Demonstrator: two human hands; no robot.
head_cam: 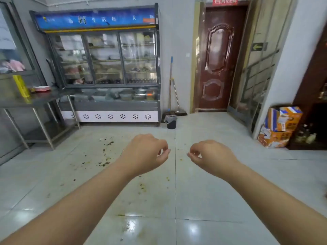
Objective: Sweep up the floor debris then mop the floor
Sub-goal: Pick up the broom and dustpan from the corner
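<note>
Tiled floor | debris dark, scattered | both hands empty

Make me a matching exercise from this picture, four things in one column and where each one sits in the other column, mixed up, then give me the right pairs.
Things
1. floor debris
2. broom
3. small black bin
4. orange cartons

Places
A. stacked on the floor by the right wall
B. leaning against the back wall, between the display fridge and the brown door
C. scattered over the tiles, ahead of the left hand
D. standing on the floor at the fridge's right corner, in front of the leaning handles

Pairs: 1-C, 2-B, 3-D, 4-A
</note>
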